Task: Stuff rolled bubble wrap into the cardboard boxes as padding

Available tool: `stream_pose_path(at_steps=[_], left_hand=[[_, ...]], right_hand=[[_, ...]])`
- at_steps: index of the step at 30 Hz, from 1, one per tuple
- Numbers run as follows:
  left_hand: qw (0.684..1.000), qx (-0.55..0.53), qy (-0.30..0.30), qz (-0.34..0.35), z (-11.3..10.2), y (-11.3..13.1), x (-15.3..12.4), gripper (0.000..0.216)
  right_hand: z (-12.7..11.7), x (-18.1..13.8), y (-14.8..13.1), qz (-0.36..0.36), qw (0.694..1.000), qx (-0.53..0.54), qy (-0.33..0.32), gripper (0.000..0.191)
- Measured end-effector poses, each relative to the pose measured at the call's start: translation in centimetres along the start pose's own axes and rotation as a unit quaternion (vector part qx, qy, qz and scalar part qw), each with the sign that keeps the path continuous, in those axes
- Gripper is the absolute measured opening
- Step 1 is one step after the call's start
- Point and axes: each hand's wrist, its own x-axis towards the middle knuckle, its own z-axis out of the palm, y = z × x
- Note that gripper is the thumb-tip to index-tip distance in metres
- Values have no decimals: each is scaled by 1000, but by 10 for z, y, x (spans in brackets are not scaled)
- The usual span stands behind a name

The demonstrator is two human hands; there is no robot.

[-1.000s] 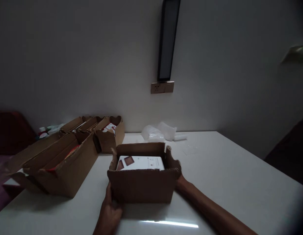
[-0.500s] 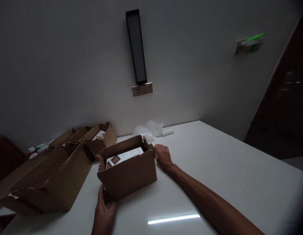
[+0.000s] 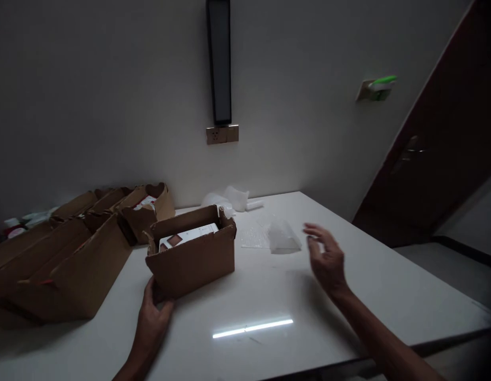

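An open-topped cardboard box stands on the white table, with a white carton inside it. My left hand grips the box's near left corner, its fingers partly hidden behind the cardboard. To the right of the box, my right hand is raised over the table with fingers curved and apart, holding nothing. Close to its fingertips lies a clear plastic bag, beside a flat piece of bubble wrap.
Several more cardboard boxes crowd the table's left side. Crumpled white plastic wrap lies against the wall, under a socket plate. A dark door is at the right, beyond the table's edge.
My right hand has let go of the box's right end and moved right, over the table. The clear bag and bubble wrap now show more fully. My left hand stays at the box.
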Motion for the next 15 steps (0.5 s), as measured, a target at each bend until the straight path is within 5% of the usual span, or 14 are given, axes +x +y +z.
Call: stream_pose_path(at_steps=[3,6,9,15], left_hand=[[1000,-22,-4,8,6,8,5,67],[999,-38,5,19,15,13,13,60],[998,-58,16,21,21,13,21,58],[996,-68,-21,55,34,13,39,59]], right_hand=[[47,-24,-49,-8,974,114,-195,26],[98,-45,-73,58,919,198,-336,49],[123,-63,-73,80,894,239,-371,63],[112,-80,-52,85,898,210,-378,57]])
